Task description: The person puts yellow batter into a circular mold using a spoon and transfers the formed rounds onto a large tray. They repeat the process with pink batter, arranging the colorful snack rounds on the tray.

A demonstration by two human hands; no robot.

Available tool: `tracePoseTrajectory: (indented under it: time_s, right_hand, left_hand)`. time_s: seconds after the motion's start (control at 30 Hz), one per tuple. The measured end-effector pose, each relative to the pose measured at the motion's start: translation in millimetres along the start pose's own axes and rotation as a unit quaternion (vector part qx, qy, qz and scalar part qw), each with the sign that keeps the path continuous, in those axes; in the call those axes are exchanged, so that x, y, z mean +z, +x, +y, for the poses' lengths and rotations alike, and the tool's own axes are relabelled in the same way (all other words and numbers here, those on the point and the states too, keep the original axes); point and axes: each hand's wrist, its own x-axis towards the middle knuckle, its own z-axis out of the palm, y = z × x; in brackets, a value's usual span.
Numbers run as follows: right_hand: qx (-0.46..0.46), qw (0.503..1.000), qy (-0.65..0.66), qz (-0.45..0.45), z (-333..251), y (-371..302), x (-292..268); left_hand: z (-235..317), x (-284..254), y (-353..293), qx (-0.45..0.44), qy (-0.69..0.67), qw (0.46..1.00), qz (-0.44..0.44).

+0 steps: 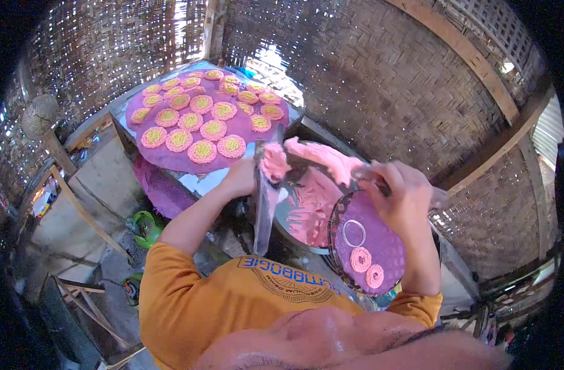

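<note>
My left hand (239, 178) is closed around a long, narrow, greyish press-like tool (263, 216) held upright, with a lump of pink dough (274, 164) on its upper part. My right hand (406, 192) grips a dark bar-shaped piece (371, 174) whose kind I cannot make out. A thick strip of pink dough (322, 157) stretches from beside that piece toward the left-hand tool. Beneath both hands, a wide metal basin (285, 213) holds more pink dough (313, 206). Below my right hand, a round tray lined with purple cloth (380, 225) carries a white ring (354, 233) and two pink dough rings (360, 259).
Ahead to the left, a table bears purple cloth (174, 161) with many pink-and-yellow dough rounds (213, 129). Woven walls (356, 74) enclose the far side and right. A green gas cylinder (146, 229) stands low at the left, near wooden frames (88, 213).
</note>
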Motion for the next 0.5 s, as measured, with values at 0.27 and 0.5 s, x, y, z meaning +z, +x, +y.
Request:
tracePoseTrajectory:
  time_s: [0.27, 0.5]
  right_hand:
    - [-0.055, 0.994, -0.001, -0.097, -8.7, 6.0, 22.0]
    - [-0.193, 0.973, -0.116, -0.045, -44.9, 1.0, 69.3]
  left_hand:
    - [38.7, -8.7, -15.1, 0.064, 0.075, 0.995, -0.008]
    - [31.2, 6.1, -9.4, 0.083, 0.110, 0.989, -0.049]
